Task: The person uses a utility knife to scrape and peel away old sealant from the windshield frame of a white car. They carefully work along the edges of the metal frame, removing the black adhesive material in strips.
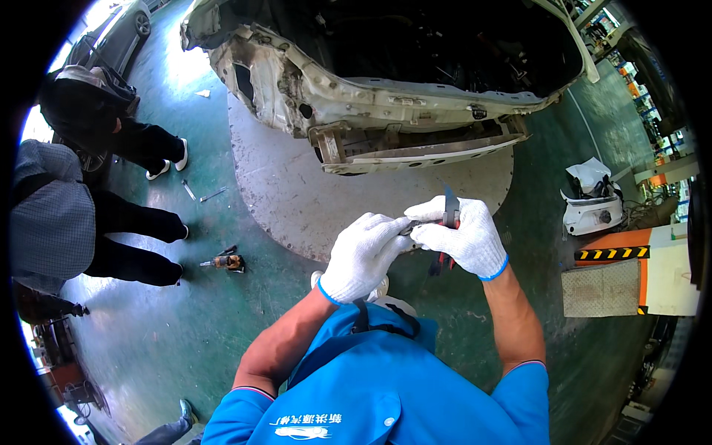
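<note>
White knitted gloves with blue cuffs cover both my hands, which meet in front of my body. My left hand (366, 254) is closed, its thumb and fingertips pinching a small dark metal piece (406, 228). Against that same piece press the thumb and forefinger of my right hand (466, 239). A red-and-black hand tool (450, 210) is also gripped in the right hand, its flat dark end pointing up and its red and black parts showing below the fingers. The glove hides the tool's middle, so its exact kind cannot be made out.
Ahead stands a stripped, pale car body (356, 100) above a grey floor plate (297, 200). Two people (52, 215) stand at the left, near a cordless power tool (226, 262) on the green floor. To the right are a white car part (592, 211) and an orange-and-white ramp (615, 256).
</note>
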A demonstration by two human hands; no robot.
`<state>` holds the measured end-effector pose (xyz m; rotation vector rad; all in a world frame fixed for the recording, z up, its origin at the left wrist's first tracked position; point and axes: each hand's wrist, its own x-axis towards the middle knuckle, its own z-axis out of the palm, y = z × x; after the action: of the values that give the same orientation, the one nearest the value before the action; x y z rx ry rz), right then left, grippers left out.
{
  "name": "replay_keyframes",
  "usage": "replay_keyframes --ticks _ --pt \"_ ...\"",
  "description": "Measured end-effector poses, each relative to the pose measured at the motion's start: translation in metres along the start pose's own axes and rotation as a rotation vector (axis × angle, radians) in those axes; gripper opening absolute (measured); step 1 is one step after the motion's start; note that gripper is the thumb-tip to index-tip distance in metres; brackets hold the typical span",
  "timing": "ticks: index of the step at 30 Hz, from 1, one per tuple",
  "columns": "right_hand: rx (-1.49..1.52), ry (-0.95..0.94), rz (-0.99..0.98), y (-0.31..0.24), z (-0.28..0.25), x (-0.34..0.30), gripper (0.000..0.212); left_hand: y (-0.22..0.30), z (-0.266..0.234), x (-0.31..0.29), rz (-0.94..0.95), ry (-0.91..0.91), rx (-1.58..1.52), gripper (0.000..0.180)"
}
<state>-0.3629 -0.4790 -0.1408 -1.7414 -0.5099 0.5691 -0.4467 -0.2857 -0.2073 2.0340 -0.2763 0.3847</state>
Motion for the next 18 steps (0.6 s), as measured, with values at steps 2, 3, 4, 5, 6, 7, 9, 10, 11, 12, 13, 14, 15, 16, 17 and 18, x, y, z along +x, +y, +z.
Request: replay_keyframes --ticks 2,3,4,5,6,7,9,10,11,12,13,14,15,16,17,18 --pt "-0.037 -0.002 -0.005 -0.003 -0.001 0.001 0.024 -0.003 -0.002 0.000 0.020 -0.029 -0.040 0.024" --pt "-0.048 -0.011 -0.015 -0.003 -0.002 0.001 0.024 -0.004 -0.004 0.000 0.028 -0.046 -0.057 0.024" --pt "-0.060 -0.020 -0.024 -0.002 -0.002 0.002 0.024 -0.005 -0.005 0.001 0.035 -0.062 -0.074 0.023" --pt "-0.071 -0.028 -0.032 -0.002 -0.004 0.003 0.024 -0.006 -0.006 0.002 0.043 -0.078 -0.091 0.023" --pt "-0.067 -0.050 -0.030 -0.001 -0.005 0.004 0.024 -0.007 -0.007 0.002 0.041 -0.093 -0.145 0.022" --pt "-0.063 -0.071 -0.028 -0.001 -0.007 0.006 0.024 -0.009 -0.008 0.003 0.039 -0.107 -0.199 0.022" --pt "-0.014 -0.125 0.006 -0.001 -0.009 0.010 0.024 -0.015 -0.010 0.003 0.047 -0.161 -0.270 0.021" --pt "0.030 -0.158 0.037 -0.003 -0.009 0.012 0.025 -0.019 -0.011 0.003 0.057 -0.200 -0.287 0.021" --pt "0.074 -0.191 0.068 -0.004 -0.010 0.014 0.025 -0.022 -0.013 0.003 0.066 -0.238 -0.304 0.021" --pt "0.097 -0.208 0.086 -0.003 -0.011 0.015 0.026 -0.023 -0.013 0.003 0.066 -0.253 -0.334 0.021" --pt "0.120 -0.226 0.103 0.001 -0.012 0.017 0.026 -0.024 -0.014 0.002 0.066 -0.268 -0.363 0.021" --pt "0.144 -0.244 0.121 0.005 -0.014 0.019 0.026 -0.025 -0.015 0.002 0.064 -0.282 -0.392 0.021" --pt "0.212 -0.261 0.143 0.010 -0.016 0.020 0.026 -0.025 -0.016 0.002 0.047 -0.311 -0.429 0.021" --pt "0.281 -0.278 0.165 0.017 -0.018 0.021 0.026 -0.025 -0.018 0.003 0.029 -0.341 -0.467 0.021" --pt "0.350 -0.295 0.187 0.022 -0.019 0.022 0.026 -0.025 -0.018 0.004 0.012 -0.371 -0.504 0.021" --pt "0.372 -0.284 0.219 0.024 -0.017 0.025 0.031 -0.025 -0.019 0.003 -0.042 -0.373 -0.515 0.021"
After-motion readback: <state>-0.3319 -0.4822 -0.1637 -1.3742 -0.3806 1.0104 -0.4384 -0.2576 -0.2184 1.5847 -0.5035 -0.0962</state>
